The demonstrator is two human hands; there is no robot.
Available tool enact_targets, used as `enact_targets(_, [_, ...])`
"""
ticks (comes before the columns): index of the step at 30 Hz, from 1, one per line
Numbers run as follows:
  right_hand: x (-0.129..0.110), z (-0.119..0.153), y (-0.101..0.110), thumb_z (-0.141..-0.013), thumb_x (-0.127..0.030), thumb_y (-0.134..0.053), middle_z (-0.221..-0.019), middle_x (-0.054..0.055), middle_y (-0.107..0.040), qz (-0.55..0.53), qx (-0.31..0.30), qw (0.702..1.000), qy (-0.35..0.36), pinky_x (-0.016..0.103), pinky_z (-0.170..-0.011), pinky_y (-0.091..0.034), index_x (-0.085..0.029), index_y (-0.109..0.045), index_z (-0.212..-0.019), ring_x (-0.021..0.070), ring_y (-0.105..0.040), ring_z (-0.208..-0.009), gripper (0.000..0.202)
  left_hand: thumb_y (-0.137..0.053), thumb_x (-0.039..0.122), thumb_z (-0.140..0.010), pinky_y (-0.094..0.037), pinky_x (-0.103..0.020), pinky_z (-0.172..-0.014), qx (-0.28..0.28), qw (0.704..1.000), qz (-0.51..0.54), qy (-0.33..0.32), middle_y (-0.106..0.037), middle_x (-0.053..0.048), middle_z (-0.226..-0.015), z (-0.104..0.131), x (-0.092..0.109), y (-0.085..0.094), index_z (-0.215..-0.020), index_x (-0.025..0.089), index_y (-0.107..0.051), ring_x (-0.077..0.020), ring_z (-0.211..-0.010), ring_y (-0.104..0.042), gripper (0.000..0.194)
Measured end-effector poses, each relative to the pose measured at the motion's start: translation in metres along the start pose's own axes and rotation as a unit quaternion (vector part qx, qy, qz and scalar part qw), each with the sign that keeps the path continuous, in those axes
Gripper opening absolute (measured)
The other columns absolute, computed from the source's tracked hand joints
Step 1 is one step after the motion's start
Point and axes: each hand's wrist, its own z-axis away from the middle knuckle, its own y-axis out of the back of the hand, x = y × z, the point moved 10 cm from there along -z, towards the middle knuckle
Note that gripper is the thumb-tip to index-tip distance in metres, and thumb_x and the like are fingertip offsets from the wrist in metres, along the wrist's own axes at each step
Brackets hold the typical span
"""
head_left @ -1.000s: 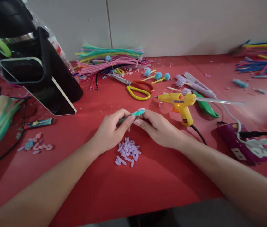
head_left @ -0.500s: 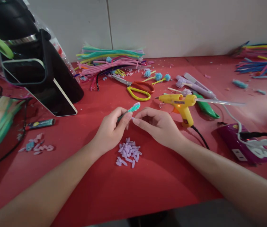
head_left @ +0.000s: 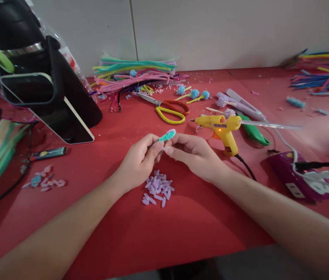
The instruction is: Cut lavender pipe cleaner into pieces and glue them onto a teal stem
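Pinched in my left hand (head_left: 141, 157) is a thin stem whose fuzzy turquoise tip (head_left: 167, 135), pale pink at the end, sticks out past the thumb. My right hand (head_left: 196, 155) is closed beside it, thumb and forefinger pinching a small pale lilac piece (head_left: 163, 149). The two hands almost meet at the fingertips. Just below them a loose heap of short lilac pipe-cleaner pieces (head_left: 158, 184) lies on the red table (head_left: 164, 237).
Beyond my hands lie scissors (head_left: 170, 111) and a yellow glue gun (head_left: 223, 126) with its cord trailing right. A purple power strip (head_left: 295, 175) sits at the right. A black bottle (head_left: 77, 85) with a phone (head_left: 68, 122) against it stands left. Pipe-cleaner bundles (head_left: 135, 72) lie along the wall.
The turquoise tip has shifted slightly right and down, and my fingertips have drawn a little closer together. Both hands keep their pinch.
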Motion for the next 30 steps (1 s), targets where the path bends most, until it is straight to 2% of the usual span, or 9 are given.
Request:
enact_targets(3, [0.000, 0.000, 0.003, -0.088, -0.043, -0.071, -0.086, 0.002, -0.069, 0.004, 0.012, 1.000, -0.005, 0.032, -0.082, -0.053, -0.019, -0.064, -0.087, 0.0153, -0.064, -0.083, 0.025, -0.048, 0.041, -0.103, -0.040, -0.023, -0.051, 0.004, 1.000, 0.012, 0.007, -0.053, 0.003, -0.065, -0.001, -0.002, 0.001, -0.080, 0.020, -0.052, -0.0086, -0.053, -0.047, 0.030])
enact_targets(8, [0.003, 0.005, 0.034, -0.081, -0.042, -0.077, -0.076, 0.000, -0.067, 0.039, 0.130, 0.991, -0.021, 0.029, -0.069, -0.051, -0.019, -0.069, -0.080, 0.0122, -0.059, -0.068, 0.024, -0.054, 0.040, -0.100, -0.040, -0.023, -0.051, 0.075, 0.997, 0.002, 0.025, -0.058, 0.001, -0.067, -0.002, -0.007, 0.017, -0.078, 0.019, -0.056, -0.0082, -0.054, -0.049, 0.031])
enact_targets(12, [0.003, 0.009, 0.051, -0.079, -0.040, -0.080, -0.075, 0.000, -0.068, 0.023, 0.181, 0.983, -0.009, 0.029, -0.067, -0.051, -0.020, -0.071, -0.077, 0.0126, -0.059, -0.068, 0.022, -0.059, 0.039, -0.098, -0.039, -0.023, -0.051, 0.084, 0.995, -0.039, 0.021, -0.061, 0.000, -0.066, -0.002, -0.005, 0.021, -0.075, 0.019, -0.059, -0.0092, -0.056, -0.052, 0.030])
enact_targets(19, [-0.006, 0.006, 0.048, -0.082, -0.037, -0.078, -0.078, 0.000, -0.068, 0.047, 0.155, 0.987, 0.016, 0.029, -0.070, -0.049, -0.020, -0.071, -0.079, 0.0123, -0.058, -0.070, 0.019, -0.061, 0.036, -0.097, -0.040, -0.022, -0.052, 0.075, 0.996, -0.056, 0.013, -0.063, 0.001, -0.065, -0.003, -0.005, 0.019, -0.084, 0.019, -0.068, -0.0086, -0.054, -0.053, 0.023])
enact_targets(30, [-0.015, 0.004, 0.044, -0.086, -0.039, -0.073, -0.085, 0.003, -0.072, 0.122, 0.145, 0.980, 0.054, 0.030, -0.072, -0.049, -0.019, -0.071, -0.084, 0.0151, -0.062, -0.078, 0.020, -0.060, 0.033, -0.096, -0.043, -0.020, -0.053, 0.067, 0.995, -0.075, 0.011, -0.063, 0.002, -0.064, -0.002, -0.004, 0.017, -0.086, 0.018, -0.070, -0.0079, -0.053, -0.055, 0.020])
